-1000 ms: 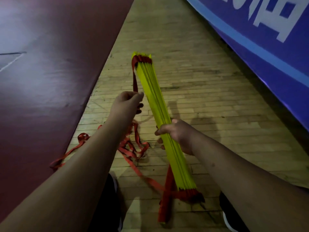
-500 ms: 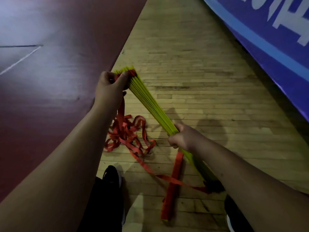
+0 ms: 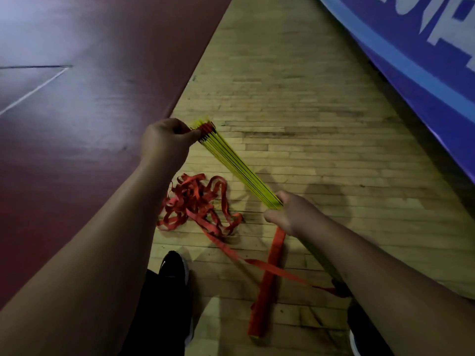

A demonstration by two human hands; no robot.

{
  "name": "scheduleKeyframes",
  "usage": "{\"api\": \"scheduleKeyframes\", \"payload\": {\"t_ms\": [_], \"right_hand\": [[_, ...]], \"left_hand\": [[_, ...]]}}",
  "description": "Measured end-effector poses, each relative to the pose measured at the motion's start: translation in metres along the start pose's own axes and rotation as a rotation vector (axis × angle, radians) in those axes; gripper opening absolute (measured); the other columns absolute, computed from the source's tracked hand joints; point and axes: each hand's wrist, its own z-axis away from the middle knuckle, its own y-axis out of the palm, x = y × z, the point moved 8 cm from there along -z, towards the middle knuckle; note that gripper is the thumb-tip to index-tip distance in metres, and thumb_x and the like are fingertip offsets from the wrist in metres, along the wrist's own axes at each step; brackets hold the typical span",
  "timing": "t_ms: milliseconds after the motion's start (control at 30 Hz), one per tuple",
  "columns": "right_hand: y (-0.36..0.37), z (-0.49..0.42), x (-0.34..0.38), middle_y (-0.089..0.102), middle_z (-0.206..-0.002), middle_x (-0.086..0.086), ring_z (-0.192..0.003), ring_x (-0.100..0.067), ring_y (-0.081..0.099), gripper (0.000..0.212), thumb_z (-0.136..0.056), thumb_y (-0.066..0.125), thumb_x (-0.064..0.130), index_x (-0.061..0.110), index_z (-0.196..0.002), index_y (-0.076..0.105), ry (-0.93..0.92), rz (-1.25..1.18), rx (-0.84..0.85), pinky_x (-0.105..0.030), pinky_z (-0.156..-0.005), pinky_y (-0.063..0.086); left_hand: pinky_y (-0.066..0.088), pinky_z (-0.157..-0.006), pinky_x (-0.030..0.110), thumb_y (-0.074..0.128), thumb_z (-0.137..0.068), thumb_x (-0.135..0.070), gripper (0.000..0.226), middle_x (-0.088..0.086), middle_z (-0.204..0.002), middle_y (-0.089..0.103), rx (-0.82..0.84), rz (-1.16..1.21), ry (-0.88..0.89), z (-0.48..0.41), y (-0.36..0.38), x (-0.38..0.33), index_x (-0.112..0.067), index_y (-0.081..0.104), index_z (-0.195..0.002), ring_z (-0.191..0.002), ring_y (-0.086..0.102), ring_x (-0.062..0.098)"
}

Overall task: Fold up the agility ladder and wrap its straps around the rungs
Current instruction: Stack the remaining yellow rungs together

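Note:
A bundle of yellow ladder rungs [image 3: 236, 165] slants from upper left to lower right above the wooden floor. My left hand [image 3: 167, 142] grips its far end, where red strap loops bunch up. My right hand [image 3: 290, 214] grips the bundle near its middle; the near end is hidden behind my right forearm. A tangle of red straps [image 3: 198, 201] lies on the floor under the bundle, and one strap [image 3: 272, 271] runs from it toward the hidden near end. A single rung wrapped in red [image 3: 267, 286] lies flat on the floor.
A dark red mat [image 3: 77, 111] covers the floor on the left. A blue banner [image 3: 424, 60] slopes along the right. My black shoes stand at the bottom, the left one [image 3: 173, 273] next to the loose straps.
My left hand went from the strap beside the bundle to gripping its far end. The bundle swung left and flatter, and the strap tangle gathered closer under it.

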Motion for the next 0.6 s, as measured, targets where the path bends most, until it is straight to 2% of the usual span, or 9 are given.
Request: {"api": "scheduleKeyframes", "payload": {"t_ms": [100,167,233,333,400,433,500,567,600], "right_hand": [[0.001,0.000,-0.004,0.065,-0.087,0.003,-0.074,-0.013,0.060,0.046,-0.092,0.071,0.035,0.029,-0.137,0.064,0.036,-0.004,0.007,-0.029,-0.063,0.049],[0.001,-0.002,-0.009,0.071,-0.090,-0.001,-0.075,-0.018,0.065,0.049,-0.089,0.070,0.032,0.030,-0.138,0.065,0.062,-0.028,0.020,-0.039,-0.071,0.061],[0.001,-0.001,-0.015,0.075,-0.093,-0.006,-0.077,-0.022,0.071,0.048,-0.087,0.069,0.028,0.029,-0.134,0.065,0.093,-0.041,0.059,-0.046,-0.076,0.066],[-0.002,0.004,-0.020,0.077,-0.098,-0.005,-0.085,-0.023,0.077,0.040,-0.088,0.068,0.025,0.029,-0.128,0.067,0.109,-0.082,0.093,-0.048,-0.081,0.068],[-0.004,0.006,-0.022,0.077,-0.099,-0.003,-0.088,-0.023,0.078,0.036,-0.091,0.067,0.026,0.027,-0.127,0.067,0.105,-0.106,0.082,-0.050,-0.084,0.068],[-0.005,0.007,-0.022,0.077,-0.099,-0.003,-0.088,-0.023,0.078,0.037,-0.092,0.067,0.025,0.026,-0.129,0.067,0.101,-0.105,0.076,-0.050,-0.084,0.067],[-0.005,0.007,-0.022,0.077,-0.100,-0.005,-0.090,-0.026,0.078,0.045,-0.091,0.068,0.025,0.026,-0.135,0.065,0.091,-0.091,0.061,-0.050,-0.082,0.067],[-0.004,0.006,-0.022,0.077,-0.101,-0.007,-0.092,-0.028,0.078,0.055,-0.090,0.069,0.025,0.029,-0.144,0.061,0.078,-0.085,0.051,-0.050,-0.082,0.066],[-0.003,0.006,-0.021,0.077,-0.100,-0.007,-0.091,-0.027,0.078,0.059,-0.090,0.069,0.025,0.029,-0.147,0.059,0.070,-0.086,0.049,-0.050,-0.081,0.066]], "left_hand": [[0.034,-0.042,0.019,0.080,-0.099,-0.028,0.019,-0.002,-0.065,0.056,0.083,0.001,0.029,0.002,0.006,-0.003,-0.008,0.079,-0.099,-0.038,0.042,0.001],[0.033,-0.040,0.012,0.078,-0.101,-0.023,0.014,-0.002,-0.066,0.056,0.136,0.021,0.039,0.005,0.006,-0.006,-0.008,0.079,-0.102,-0.036,0.044,-0.001],[0.034,-0.043,0.012,0.076,-0.102,-0.022,0.012,-0.004,-0.066,0.056,0.187,0.038,0.039,0.005,0.007,-0.006,-0.011,0.079,-0.101,-0.038,0.044,-0.002],[0.036,-0.053,0.025,0.071,-0.105,-0.033,0.016,-0.003,-0.070,0.055,0.281,0.045,-0.014,0.004,0.012,0.008,-0.022,0.079,-0.097,-0.053,0.044,0.007],[0.050,-0.066,0.034,0.066,-0.105,-0.050,0.034,0.000,-0.075,0.066,0.288,0.064,-0.061,0.003,0.012,0.018,-0.022,0.081,-0.094,-0.067,0.059,0.015],[0.057,-0.077,0.038,0.064,-0.102,-0.061,0.044,0.000,-0.081,0.074,0.260,0.068,-0.085,0.001,0.010,0.022,-0.021,0.081,-0.095,-0.076,0.069,0.017],[0.061,-0.094,0.046,0.060,-0.098,-0.074,0.058,0.002,-0.098,0.081,0.195,0.088,-0.115,-0.002,0.007,0.027,-0.018,0.075,-0.109,-0.089,0.079,0.018],[0.060,-0.099,0.048,0.060,-0.096,-0.077,0.066,0.002,-0.112,0.079,0.198,0.140,-0.118,-0.001,0.010,0.028,-0.021,0.065,-0.131,-0.094,0.080,0.015],[0.060,-0.097,0.045,0.061,-0.094,-0.078,0.068,0.000,-0.118,0.078,0.227,0.157,-0.090,0.000,0.013,0.025,-0.027,0.062,-0.141,-0.098,0.080,0.013]]}}
